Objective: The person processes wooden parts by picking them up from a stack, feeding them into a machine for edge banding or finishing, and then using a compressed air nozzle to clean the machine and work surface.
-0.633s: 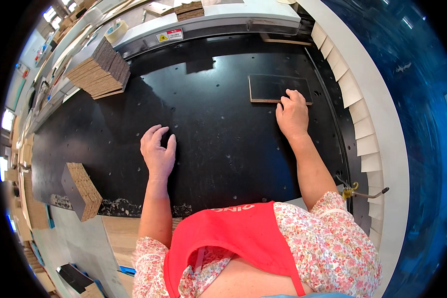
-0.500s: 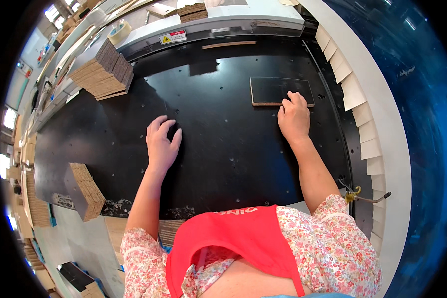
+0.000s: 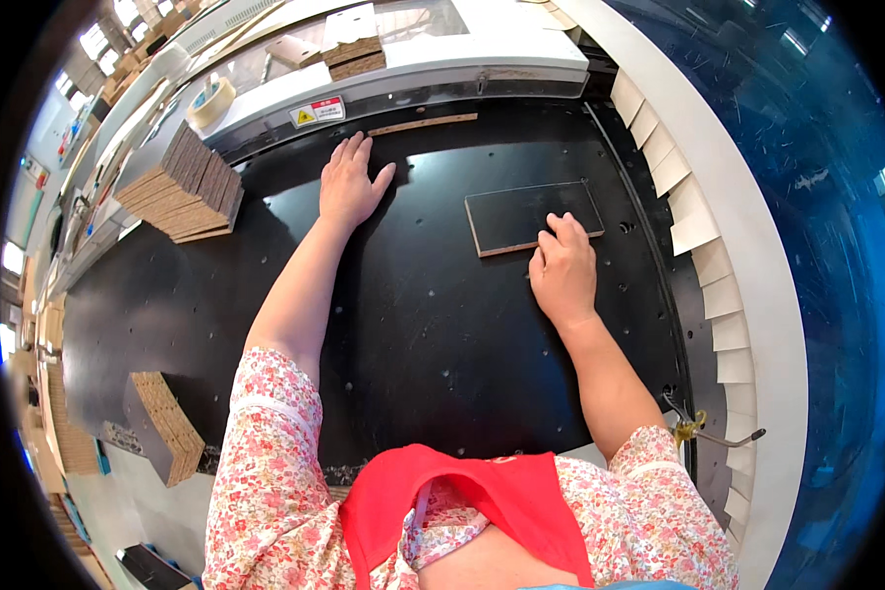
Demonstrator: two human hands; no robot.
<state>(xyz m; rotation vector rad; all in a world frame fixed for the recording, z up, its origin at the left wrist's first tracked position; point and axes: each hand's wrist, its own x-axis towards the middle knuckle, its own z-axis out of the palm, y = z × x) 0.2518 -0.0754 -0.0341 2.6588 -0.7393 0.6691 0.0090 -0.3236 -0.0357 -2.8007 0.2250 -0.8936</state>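
Note:
Over the black worktable [image 3: 423, 324] my left hand [image 3: 354, 184] stretches to the far side, fingers extended and holding nothing. Its fingertips come close to the left end of a thin wood strip [image 3: 423, 124] that lies near the table's far edge. On the right, a flat dark rectangular board [image 3: 521, 211] with a pale edge lies on the table. Curled over the board's near edge, toward its right end, is my right hand [image 3: 566, 270]. The fingertips rest on the dark top face, and the thumb is by the edge; the underside of the grip is hidden.
A stack of cut boards [image 3: 182, 187] stands at the far left, and a smaller stack [image 3: 167, 423] near the left front. Beyond the table, a pale machine beam [image 3: 501, 64] carries a tape roll [image 3: 209, 102] and small boards [image 3: 354, 61]. Overlapping pale flaps [image 3: 713, 265] line the right side.
My left hand has moved far forward, up to the wood strip. The right hand stays at the dark board, which has turned slightly. The whole view has shifted a little.

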